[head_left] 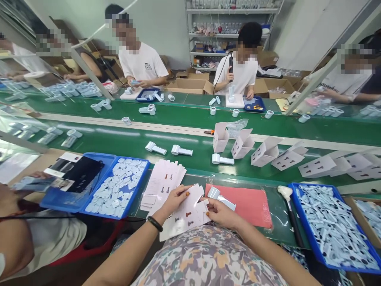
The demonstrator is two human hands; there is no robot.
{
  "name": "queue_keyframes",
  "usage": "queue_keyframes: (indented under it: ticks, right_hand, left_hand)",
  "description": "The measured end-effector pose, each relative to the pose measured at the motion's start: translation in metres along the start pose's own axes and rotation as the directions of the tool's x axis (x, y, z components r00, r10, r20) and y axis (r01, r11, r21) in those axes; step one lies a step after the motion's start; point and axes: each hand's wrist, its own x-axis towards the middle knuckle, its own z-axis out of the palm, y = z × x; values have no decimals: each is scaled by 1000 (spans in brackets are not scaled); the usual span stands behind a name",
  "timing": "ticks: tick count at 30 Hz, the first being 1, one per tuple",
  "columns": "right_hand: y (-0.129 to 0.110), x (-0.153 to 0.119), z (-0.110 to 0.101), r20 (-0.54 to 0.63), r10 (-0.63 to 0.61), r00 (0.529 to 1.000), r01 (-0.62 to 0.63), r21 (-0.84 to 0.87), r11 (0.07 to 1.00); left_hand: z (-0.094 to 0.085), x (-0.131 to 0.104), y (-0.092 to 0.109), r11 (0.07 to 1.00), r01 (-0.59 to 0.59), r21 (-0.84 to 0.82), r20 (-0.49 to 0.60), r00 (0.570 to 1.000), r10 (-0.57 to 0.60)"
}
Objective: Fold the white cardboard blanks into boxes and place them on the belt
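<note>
Both hands hold one flat white printed carton [181, 223] in front of the body. The fingers of my left hand [176, 199] grip its upper left part. At its right flaps, my right hand [218, 210] pinches the edge. A stack of flat printed cartons [162, 176] lies just to the left on the bench. Behind my right hand, a light-blue device [218, 196] rests on a red mat [253, 204]. Three more light-blue devices [182, 150] lie on the green belt [133, 149] beyond.
Blue trays of small parts stand left [147, 169] and right [321, 260]. A black-handled mallet [293, 218] lies beside the right tray. Opened white boxes [264, 153] line the belt. A person's arm [13, 230] is at far left; several people sit opposite.
</note>
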Motion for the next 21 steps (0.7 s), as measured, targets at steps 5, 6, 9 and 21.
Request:
queue_keyframes:
  ticks: [5, 6, 9, 21]
  right_hand:
    - [14, 3, 6, -244, 88, 966, -80, 42, 996]
    - [16, 4, 6, -297, 119, 948, -115, 29, 993]
    - [21, 6, 5, -451, 190, 872, -195, 34, 980]
    - [-47, -4, -16, -560, -250, 790, 252, -76, 965]
  left_hand:
    - [6, 4, 8, 1000, 3, 6, 55, 998, -3]
    - [6, -1, 13, 997, -15, 72, 83, 997, 9]
    - [9, -23, 25, 947, -129, 294, 296, 954, 38]
    - [17, -18, 60, 982, -95, 164, 88, 993, 82]
